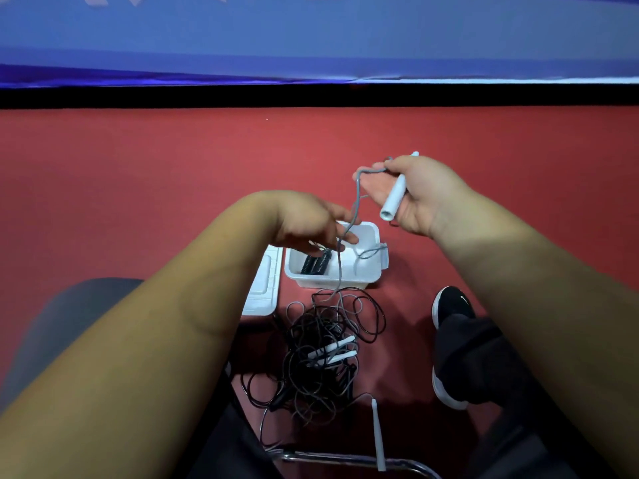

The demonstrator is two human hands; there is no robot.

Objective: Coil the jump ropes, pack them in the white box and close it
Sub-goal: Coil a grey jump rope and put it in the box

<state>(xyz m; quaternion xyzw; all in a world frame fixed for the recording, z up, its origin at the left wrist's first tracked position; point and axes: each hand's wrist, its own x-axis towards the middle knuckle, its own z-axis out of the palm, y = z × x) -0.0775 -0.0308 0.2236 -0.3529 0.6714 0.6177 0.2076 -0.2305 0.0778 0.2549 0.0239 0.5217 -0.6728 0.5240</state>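
Note:
My right hand [420,195] grips a light grey jump-rope handle [394,197], held up over the red floor. Its grey cord [353,209] loops off my fingers and runs down past my left hand [307,224], whose fingers pinch or guide the cord just above the white box [375,267]. The box stands uncovered and holds black rope handles [314,262] at its left end. The white lid [263,288] lies flat on the floor to the box's left. A tangled pile of black and grey ropes [321,350] with white handles lies in front of the box.
Another grey handle [378,433] hangs near a chrome chair rail [345,459] at the bottom. My black shoe [453,305] and trouser leg are right of the pile. A blue wall banner with a black base strip runs across the far side.

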